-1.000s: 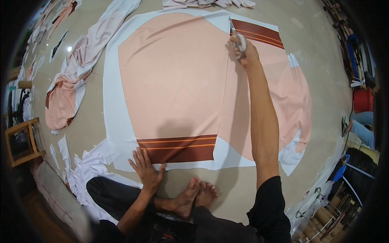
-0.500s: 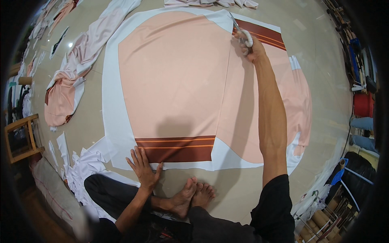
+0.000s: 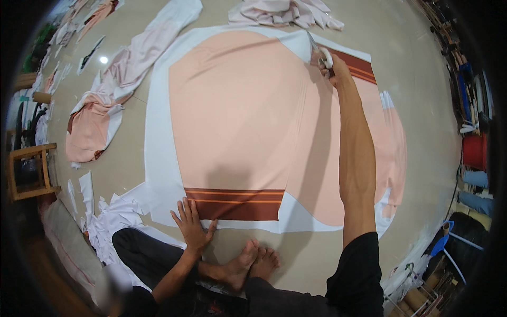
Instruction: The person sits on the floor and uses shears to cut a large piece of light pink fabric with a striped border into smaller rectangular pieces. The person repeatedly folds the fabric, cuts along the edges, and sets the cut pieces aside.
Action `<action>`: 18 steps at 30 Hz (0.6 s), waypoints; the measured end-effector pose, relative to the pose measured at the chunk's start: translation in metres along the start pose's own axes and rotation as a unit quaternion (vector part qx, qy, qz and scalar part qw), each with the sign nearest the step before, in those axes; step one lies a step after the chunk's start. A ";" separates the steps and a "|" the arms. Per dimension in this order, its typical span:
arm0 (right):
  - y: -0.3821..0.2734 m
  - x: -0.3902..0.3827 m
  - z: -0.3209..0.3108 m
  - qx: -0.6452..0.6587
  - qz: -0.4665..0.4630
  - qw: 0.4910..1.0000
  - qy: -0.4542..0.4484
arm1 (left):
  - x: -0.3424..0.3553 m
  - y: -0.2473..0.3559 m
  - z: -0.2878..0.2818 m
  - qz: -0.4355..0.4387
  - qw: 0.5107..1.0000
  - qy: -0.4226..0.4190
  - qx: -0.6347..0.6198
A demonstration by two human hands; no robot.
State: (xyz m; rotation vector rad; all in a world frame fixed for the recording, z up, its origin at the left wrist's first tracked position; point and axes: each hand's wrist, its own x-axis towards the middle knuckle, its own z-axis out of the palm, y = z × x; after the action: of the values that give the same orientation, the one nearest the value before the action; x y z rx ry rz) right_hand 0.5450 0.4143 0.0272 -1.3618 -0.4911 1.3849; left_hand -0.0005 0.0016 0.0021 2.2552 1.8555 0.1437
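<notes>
A large printed fabric sheet point(image 3: 232, 116), peach with white margins, lies spread on the floor in front of me. Brown bands with orange stripes cross its near edge and its far right part. My left hand point(image 3: 194, 227) rests flat on the near edge, fingers apart over the white margin and the end of the near brown band point(image 3: 237, 206). Stretched far out, my right hand point(image 3: 339, 73) grips scissors point(image 3: 329, 59) with white-wrapped handles. Their blades point away from me at the far edge, where white margin meets the far brown band; fingers partly hide them.
Crumpled peach fabric point(image 3: 95, 127) lies on the left, and another pile point(image 3: 285, 11) beyond the sheet. White scraps point(image 3: 113, 219) gather by my left knee. A wooden frame point(image 3: 33, 171) stands far left. Tubes and a red object point(image 3: 473, 150) line the right side.
The whole view has shifted, so the sheet appears lower and slightly right. Against the fabric, my right hand and the scissors have moved a little toward the far edge. My left hand stays put.
</notes>
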 end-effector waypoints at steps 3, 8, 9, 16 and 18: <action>-0.009 0.014 0.005 -0.060 0.003 0.998 -0.002 | -0.002 0.000 -0.001 -0.001 1.000 0.001 -0.007; -0.009 -0.016 0.023 -0.125 -0.049 0.990 0.045 | -0.003 0.002 -0.010 -0.012 0.999 -0.009 -0.031; 0.004 -0.035 0.040 -0.129 -0.057 0.988 0.065 | -0.006 0.000 -0.014 -0.027 0.999 -0.017 -0.026; 0.137 -0.287 0.023 -0.377 -0.275 0.867 0.176 | -0.008 -0.001 -0.014 -0.019 0.999 0.009 -0.034; 0.180 -0.352 0.008 -0.419 -0.316 0.844 0.112 | -0.010 -0.001 -0.013 -0.010 0.999 0.012 -0.040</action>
State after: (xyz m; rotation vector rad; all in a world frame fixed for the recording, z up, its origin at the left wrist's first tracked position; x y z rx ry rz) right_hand 0.3841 0.0528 0.0311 -1.7767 -1.3491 0.4265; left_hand -0.0060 -0.0063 0.0147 2.1899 1.8494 0.2383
